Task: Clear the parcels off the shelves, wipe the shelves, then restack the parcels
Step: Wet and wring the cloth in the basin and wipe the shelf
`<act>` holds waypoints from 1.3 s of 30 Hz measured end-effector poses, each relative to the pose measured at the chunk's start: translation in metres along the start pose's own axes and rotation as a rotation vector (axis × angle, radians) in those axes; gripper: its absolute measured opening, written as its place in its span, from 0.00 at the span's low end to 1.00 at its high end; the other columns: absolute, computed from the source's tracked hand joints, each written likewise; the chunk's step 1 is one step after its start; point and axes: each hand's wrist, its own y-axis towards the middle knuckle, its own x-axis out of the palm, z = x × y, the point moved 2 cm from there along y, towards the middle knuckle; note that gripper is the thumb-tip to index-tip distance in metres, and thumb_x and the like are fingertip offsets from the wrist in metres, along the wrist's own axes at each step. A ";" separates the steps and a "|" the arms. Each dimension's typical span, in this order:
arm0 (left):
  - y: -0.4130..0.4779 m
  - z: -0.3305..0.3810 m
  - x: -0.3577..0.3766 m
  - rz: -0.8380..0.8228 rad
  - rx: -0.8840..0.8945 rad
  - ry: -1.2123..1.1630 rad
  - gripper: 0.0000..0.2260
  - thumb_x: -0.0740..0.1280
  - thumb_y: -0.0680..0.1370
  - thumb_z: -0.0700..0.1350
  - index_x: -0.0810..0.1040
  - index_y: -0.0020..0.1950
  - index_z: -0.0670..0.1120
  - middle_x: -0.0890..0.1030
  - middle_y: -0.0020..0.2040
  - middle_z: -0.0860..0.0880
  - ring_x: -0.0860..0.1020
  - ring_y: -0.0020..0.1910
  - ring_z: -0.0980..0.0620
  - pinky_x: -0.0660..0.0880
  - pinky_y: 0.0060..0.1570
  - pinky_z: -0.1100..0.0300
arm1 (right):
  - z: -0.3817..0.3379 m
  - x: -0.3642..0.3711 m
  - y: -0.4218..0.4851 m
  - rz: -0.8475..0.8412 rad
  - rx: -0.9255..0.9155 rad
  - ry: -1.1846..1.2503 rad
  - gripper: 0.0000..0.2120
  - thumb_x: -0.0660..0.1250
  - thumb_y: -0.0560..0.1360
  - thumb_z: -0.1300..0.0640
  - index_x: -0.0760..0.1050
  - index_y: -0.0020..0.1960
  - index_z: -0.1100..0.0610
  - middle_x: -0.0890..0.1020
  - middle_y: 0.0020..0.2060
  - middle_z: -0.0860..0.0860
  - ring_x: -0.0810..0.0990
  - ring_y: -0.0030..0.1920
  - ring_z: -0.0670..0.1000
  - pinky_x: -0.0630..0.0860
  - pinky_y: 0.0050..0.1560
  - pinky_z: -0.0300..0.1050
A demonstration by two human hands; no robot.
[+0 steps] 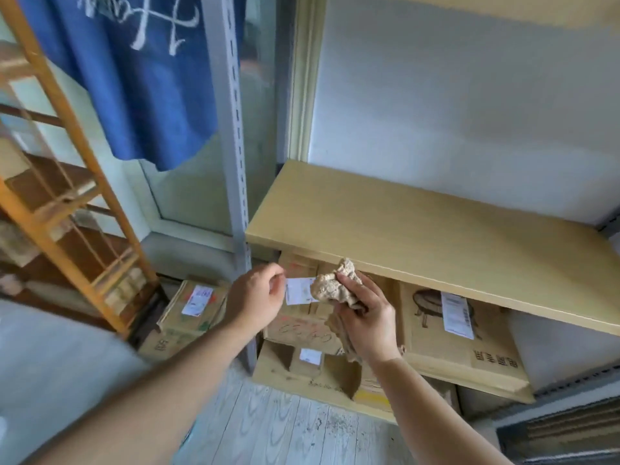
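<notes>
A: Boxes [463,333] fill the lower shelf under the bare wooden shelf [419,226], some with white labels; more boxes [191,310] sit on the floor to the left, beside the grey metal post [231,129].

B: And the hands?

A: The right hand [365,317] grips a crumpled tan cloth [335,286] just below the bare shelf's front edge, fingers curled round it. The left hand [258,293] is beside it, apart from the cloth, fingers loosely curled and holding nothing.

B: Anything else around?

A: A blue fabric [134,72] with white marks hangs at upper left, in front of an orange wooden rack [63,135]. Behind the shelf is a pale wall [469,95]; the floor [285,427] is light grey planks.
</notes>
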 end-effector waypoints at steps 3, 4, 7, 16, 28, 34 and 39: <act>-0.013 -0.035 -0.030 0.031 -0.081 0.024 0.06 0.66 0.77 0.41 0.81 0.49 0.42 0.83 0.43 0.45 0.80 0.42 0.45 0.66 0.34 0.62 | -0.020 0.048 -0.002 -0.125 0.002 0.033 0.25 0.71 0.69 0.71 0.77 0.59 0.47 0.77 0.59 0.49 0.77 0.58 0.46 0.73 0.60 0.33; -0.018 -0.047 -0.039 0.043 -0.127 0.020 0.07 0.65 0.78 0.41 0.81 0.50 0.42 0.83 0.43 0.46 0.80 0.42 0.47 0.65 0.33 0.63 | -0.027 0.064 -0.002 -0.169 -0.008 0.051 0.26 0.70 0.69 0.71 0.76 0.59 0.46 0.77 0.57 0.48 0.77 0.55 0.42 0.72 0.57 0.29; -0.030 -0.076 -0.056 0.084 -0.243 -0.019 0.07 0.65 0.78 0.43 0.81 0.50 0.42 0.81 0.37 0.48 0.77 0.37 0.50 0.65 0.33 0.62 | -0.037 0.101 -0.001 -0.271 -0.020 0.081 0.26 0.70 0.70 0.70 0.75 0.56 0.42 0.77 0.52 0.44 0.76 0.47 0.32 0.70 0.50 0.24; -0.074 -0.178 -0.115 0.101 -0.544 0.041 0.10 0.62 0.80 0.46 0.80 0.55 0.44 0.83 0.51 0.47 0.80 0.48 0.51 0.74 0.43 0.61 | -0.040 0.230 -0.026 -0.553 0.072 -0.015 0.14 0.70 0.73 0.51 0.80 0.58 0.53 0.81 0.57 0.54 0.80 0.56 0.54 0.73 0.54 0.41; -0.055 -0.391 -0.143 -0.134 -0.631 0.038 0.14 0.59 0.78 0.48 0.81 0.51 0.41 0.83 0.49 0.44 0.80 0.48 0.45 0.75 0.46 0.54 | -0.008 0.456 -0.064 -0.659 0.390 -0.135 0.17 0.72 0.71 0.59 0.80 0.59 0.50 0.81 0.54 0.46 0.80 0.49 0.47 0.73 0.47 0.34; -0.077 -0.499 -0.078 -0.218 -0.792 -0.042 0.09 0.62 0.79 0.43 0.81 0.49 0.43 0.83 0.46 0.46 0.80 0.46 0.49 0.71 0.44 0.61 | 0.076 0.544 -0.084 -0.657 0.544 -0.303 0.11 0.72 0.71 0.54 0.81 0.53 0.53 0.79 0.39 0.46 0.78 0.40 0.49 0.67 0.37 0.37; -0.120 -0.589 0.010 -0.295 -0.901 -0.061 0.10 0.60 0.80 0.46 0.79 0.56 0.46 0.82 0.55 0.50 0.80 0.52 0.51 0.74 0.53 0.60 | 0.186 0.614 -0.111 -0.767 0.574 -0.500 0.09 0.68 0.74 0.52 0.80 0.53 0.50 0.76 0.37 0.47 0.75 0.39 0.50 0.66 0.33 0.39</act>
